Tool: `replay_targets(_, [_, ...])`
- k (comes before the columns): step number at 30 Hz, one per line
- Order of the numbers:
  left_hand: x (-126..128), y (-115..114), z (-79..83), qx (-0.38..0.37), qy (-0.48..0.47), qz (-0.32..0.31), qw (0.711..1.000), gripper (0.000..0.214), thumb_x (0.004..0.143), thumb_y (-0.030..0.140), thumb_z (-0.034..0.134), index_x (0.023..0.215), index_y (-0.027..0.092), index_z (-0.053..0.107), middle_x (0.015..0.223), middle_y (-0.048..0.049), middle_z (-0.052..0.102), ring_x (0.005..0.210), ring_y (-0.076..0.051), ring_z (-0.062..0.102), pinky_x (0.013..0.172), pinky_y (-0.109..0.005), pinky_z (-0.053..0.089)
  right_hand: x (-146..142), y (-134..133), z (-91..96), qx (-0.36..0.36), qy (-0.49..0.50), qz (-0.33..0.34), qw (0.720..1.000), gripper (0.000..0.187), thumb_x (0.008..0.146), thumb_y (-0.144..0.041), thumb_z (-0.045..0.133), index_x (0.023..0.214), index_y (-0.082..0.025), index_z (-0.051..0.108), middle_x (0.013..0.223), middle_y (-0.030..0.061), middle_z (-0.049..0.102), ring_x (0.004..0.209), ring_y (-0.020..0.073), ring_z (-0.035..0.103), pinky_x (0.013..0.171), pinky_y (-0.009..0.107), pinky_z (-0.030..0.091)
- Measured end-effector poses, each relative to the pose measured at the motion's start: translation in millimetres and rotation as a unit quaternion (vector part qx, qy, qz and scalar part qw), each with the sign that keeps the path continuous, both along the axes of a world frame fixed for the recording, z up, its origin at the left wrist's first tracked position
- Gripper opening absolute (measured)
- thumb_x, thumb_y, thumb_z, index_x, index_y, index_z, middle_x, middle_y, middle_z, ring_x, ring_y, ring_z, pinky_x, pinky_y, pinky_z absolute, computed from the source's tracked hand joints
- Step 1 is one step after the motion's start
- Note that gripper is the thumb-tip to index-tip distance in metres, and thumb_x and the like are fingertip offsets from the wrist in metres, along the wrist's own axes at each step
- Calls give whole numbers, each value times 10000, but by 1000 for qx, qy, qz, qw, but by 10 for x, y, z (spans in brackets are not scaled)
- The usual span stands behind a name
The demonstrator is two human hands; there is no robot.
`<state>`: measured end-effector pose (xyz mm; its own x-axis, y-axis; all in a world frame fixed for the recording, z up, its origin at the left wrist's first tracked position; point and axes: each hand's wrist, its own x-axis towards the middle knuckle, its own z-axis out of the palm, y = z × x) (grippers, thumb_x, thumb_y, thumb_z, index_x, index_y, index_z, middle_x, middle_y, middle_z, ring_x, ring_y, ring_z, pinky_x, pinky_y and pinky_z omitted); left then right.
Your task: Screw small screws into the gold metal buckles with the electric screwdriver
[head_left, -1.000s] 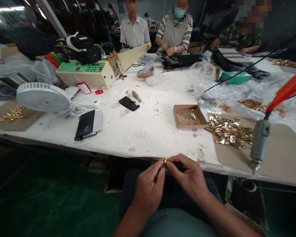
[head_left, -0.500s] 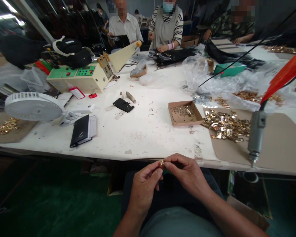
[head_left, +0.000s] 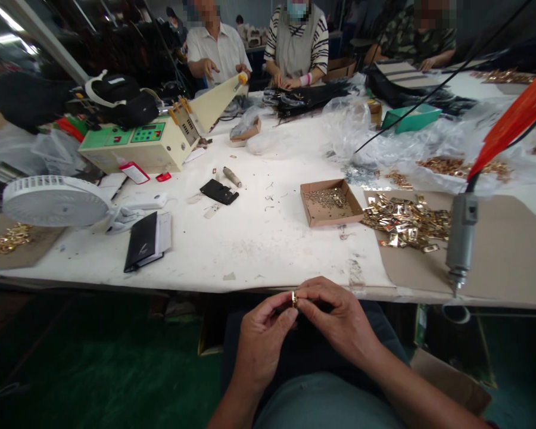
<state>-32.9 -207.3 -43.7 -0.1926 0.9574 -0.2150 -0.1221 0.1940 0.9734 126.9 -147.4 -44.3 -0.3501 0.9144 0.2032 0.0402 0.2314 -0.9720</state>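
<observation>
Just off the table's front edge, a small gold metal fitting (head_left: 293,299) is pinched between my two hands. My left hand (head_left: 264,341) grips it from the left with thumb and forefinger. From the right, my right hand (head_left: 335,313) has its thumb and fingertips closed at the same piece; whether a smaller part is in them is hidden. On the table, a shallow cardboard box (head_left: 333,220) holds tiny metal bits. Beside it lies a heap of gold metal fittings (head_left: 406,220) on a brown board. An electric screwdriver (head_left: 462,238) hangs upright at the right, under an orange sleeve.
At the left are a white fan (head_left: 56,202), a black notebook (head_left: 142,241), a cream machine with green panels (head_left: 134,149) and more gold parts (head_left: 9,239). Plastic bags (head_left: 455,140) and a green box (head_left: 413,118) lie at the back right. Several co-workers sit or stand across the table.
The gold fitting has turned slightly between my fingertips; both hands keep their pinch. Across the table, the co-worker in the white shirt has moved their hands. The view has shifted slightly.
</observation>
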Motion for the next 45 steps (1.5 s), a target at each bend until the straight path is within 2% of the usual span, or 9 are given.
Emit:
replay_targets(10, [48, 4, -2, 31, 14, 11, 999, 273, 854, 284, 772, 1124, 242, 781, 1091, -51, 782, 927, -204, 729, 763, -273, 611, 83, 0, 13, -13, 12, 24, 1000, 166, 920, -237, 714, 1055, -303, 784, 1031, 34, 727, 967, 190, 683, 863, 315, 535])
replay_targets(16, [44, -12, 9, 122, 163, -13, 979, 248, 919, 213, 701, 1138, 301, 775, 1164, -19, 766, 1066, -195, 713, 959, -313, 573, 67, 0, -29, -23, 27, 12, 999, 85, 895, -261, 756, 973, -281, 781, 971, 25, 718, 940, 187, 671, 862, 315, 519])
replay_targets(19, [64, -11, 26, 167, 237, -30, 956, 303, 950, 168, 646, 1201, 304, 747, 1181, -17, 760, 1076, -181, 710, 988, -314, 556, 35, -6, -45, -29, 36, -15, 999, 28, 865, -262, 788, 886, -262, 768, 922, 17, 712, 893, 180, 666, 835, 304, 514])
replay_targets(23, [102, -4, 16, 205, 287, -5, 936, 318, 938, 140, 651, 1216, 274, 727, 1163, -21, 757, 1055, -170, 709, 967, -293, 557, 11, -12, -59, -33, 40, -25, 998, 20, 873, -264, 781, 885, -277, 791, 899, 11, 727, 873, 177, 672, 809, 292, 516])
replay_targets(28, [124, 7, 13, 163, 269, 18, 949, 246, 948, 196, 653, 1168, 265, 739, 1121, -25, 755, 1012, -178, 711, 893, -288, 579, 32, -6, -7, -54, 15, -4, 998, 91, 934, -311, 712, 933, -293, 802, 899, -1, 747, 856, 169, 681, 797, 282, 510])
replay_targets(32, [136, -2, 21, 113, 204, -1, 972, 267, 979, 259, 615, 1223, 293, 718, 1184, -28, 731, 1015, -187, 712, 868, -299, 597, 62, 16, 36, -101, 10, 3, 995, 132, 933, -350, 706, 993, -271, 793, 939, 5, 754, 891, 180, 688, 807, 284, 511])
replay_targets(35, [146, -13, 18, 96, 182, -11, 979, 278, 984, 281, 607, 1239, 302, 715, 1198, -30, 722, 985, -185, 714, 839, -299, 605, 78, 34, 45, -123, 11, 12, 992, 133, 920, -355, 714, 946, -244, 782, 916, 5, 748, 865, 175, 673, 788, 277, 505])
replay_targets(41, [155, 4, 33, 93, 204, -1, 975, 248, 976, 279, 615, 1191, 278, 739, 1171, -39, 732, 977, -187, 708, 856, -303, 585, 100, 40, 52, -117, -5, 28, 993, 124, 921, -329, 697, 880, -219, 737, 842, -10, 712, 793, 154, 630, 749, 262, 483])
replay_targets(45, [152, 14, 72, 128, 274, 5, 953, 206, 964, 233, 620, 1122, 248, 751, 1072, -34, 751, 964, -180, 701, 842, -283, 557, 113, 33, 53, -83, -33, 21, 996, 133, 933, -332, 682, 879, -223, 735, 851, -6, 709, 803, 157, 631, 748, 267, 473])
